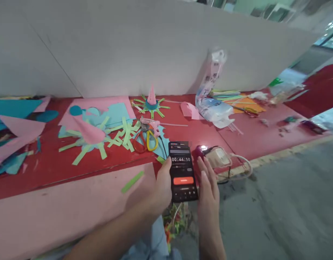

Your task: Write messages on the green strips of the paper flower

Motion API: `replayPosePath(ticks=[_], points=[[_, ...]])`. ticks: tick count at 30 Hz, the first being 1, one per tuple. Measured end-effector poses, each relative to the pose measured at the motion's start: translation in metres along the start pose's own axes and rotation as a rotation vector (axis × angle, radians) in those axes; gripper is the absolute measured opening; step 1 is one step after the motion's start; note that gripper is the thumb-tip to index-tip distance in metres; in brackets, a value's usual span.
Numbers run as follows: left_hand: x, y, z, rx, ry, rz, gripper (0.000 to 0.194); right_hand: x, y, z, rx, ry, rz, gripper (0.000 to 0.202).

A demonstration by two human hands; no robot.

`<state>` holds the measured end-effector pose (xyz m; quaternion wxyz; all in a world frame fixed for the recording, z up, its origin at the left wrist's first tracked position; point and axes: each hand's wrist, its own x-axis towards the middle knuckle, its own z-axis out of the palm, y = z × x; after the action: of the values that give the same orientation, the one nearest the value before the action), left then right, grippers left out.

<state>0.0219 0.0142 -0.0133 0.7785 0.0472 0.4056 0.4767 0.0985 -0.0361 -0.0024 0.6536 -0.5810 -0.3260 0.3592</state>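
Just below the middle of the view, a black phone (182, 171) lit and facing the wearer

Nearest, the left hand (162, 184) holds the phone by its left edge, thumb along the side, the other fingers hidden from sight. The right hand (208, 184) is narrow and flat, fingers stretched out close together along the phone's right edge; whether it touches the case I cannot tell. The screen reads 00:44:50 above an orange button.

Taking the phone as the centre of the dial, a pale pink board (74, 206) spreads between eight and nine o'clock, with a single green strip (132, 181) on it at nine. Between two and three, near the right hand, sits a pale box (219, 157) with cables about it.

Farther out on the red tabletop (209, 135), a tool with one red and one yellow handle (145, 126) lies towards ten o'clock, beside a pink corded tool (154, 127). Between nine and ten, a leaning pink cone (92, 131) rests among green and blue paper pieces. At eleven, a second, upright cone (152, 95) rises from a blue base with green strips fanned around it. At one, a printed plastic bag (215, 104) leans on the wall; towards two lies an orange sheet (259, 103). Farthest, at twelve, stands the pale wall (144, 47)
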Motion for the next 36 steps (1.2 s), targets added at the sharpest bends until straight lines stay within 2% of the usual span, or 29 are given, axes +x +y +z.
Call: replayPosePath(ticks=[4,10,15,20,23,26,27,28,29,30,31,33,34,36], points=[[0.037,-0.017,0.014,0.035,0.032,0.11,0.032,0.002,-0.009,-0.008,-0.065,0.095,-0.096,0.038],[0.079,-0.032,0.022,0.128,0.033,0.249,0.03,-0.002,-0.015,-0.013,-0.194,0.111,-0.183,0.035],[0.085,-0.028,0.032,0.213,-0.051,0.313,0.029,-0.003,-0.013,-0.007,-0.204,0.082,-0.182,0.032],[0.066,-0.006,0.04,0.288,-0.065,0.362,0.024,-0.006,-0.015,0.009,-0.208,0.042,-0.236,0.031],[0.041,0.032,0.033,0.333,-0.076,0.477,0.034,-0.003,-0.011,0.029,-0.254,-0.02,-0.263,0.028],[0.011,0.095,0.012,0.37,-0.109,0.665,0.038,0.002,-0.006,0.062,-0.288,-0.148,-0.27,0.022],[0.002,0.12,0.001,0.385,-0.088,0.779,0.038,0.003,-0.004,0.077,-0.279,-0.201,-0.279,0.021],[-0.005,0.145,-0.012,0.502,-0.025,1.029,0.037,0.004,-0.003,0.094,-0.261,-0.261,-0.293,0.02],[-0.01,0.17,-0.026,0.612,0.069,1.275,0.039,0.004,-0.002,0.112,-0.248,-0.317,-0.309,0.02],[-0.012,0.194,-0.041,0.711,0.161,1.457,0.041,0.004,-0.002,0.131,-0.246,-0.359,-0.336,0.02],[-0.013,0.216,-0.056,0.799,0.251,1.583,0.043,0.004,-0.002,0.15,-0.258,-0.403,-0.359,0.021],[-0.009,0.251,-0.086,0.915,0.402,1.678,0.049,0.003,-0.001,0.188,-0.274,-0.428,-0.424,0.022],[-0.005,0.263,-0.099,0.972,0.437,1.657,0.055,0.003,0.001,0.206,-0.277,-0.444,-0.448,0.022],[0.007,0.278,-0.122,1.063,0.427,1.5,0.067,0.003,0.006,0.238,-0.288,-0.479,-0.48,0.023]])
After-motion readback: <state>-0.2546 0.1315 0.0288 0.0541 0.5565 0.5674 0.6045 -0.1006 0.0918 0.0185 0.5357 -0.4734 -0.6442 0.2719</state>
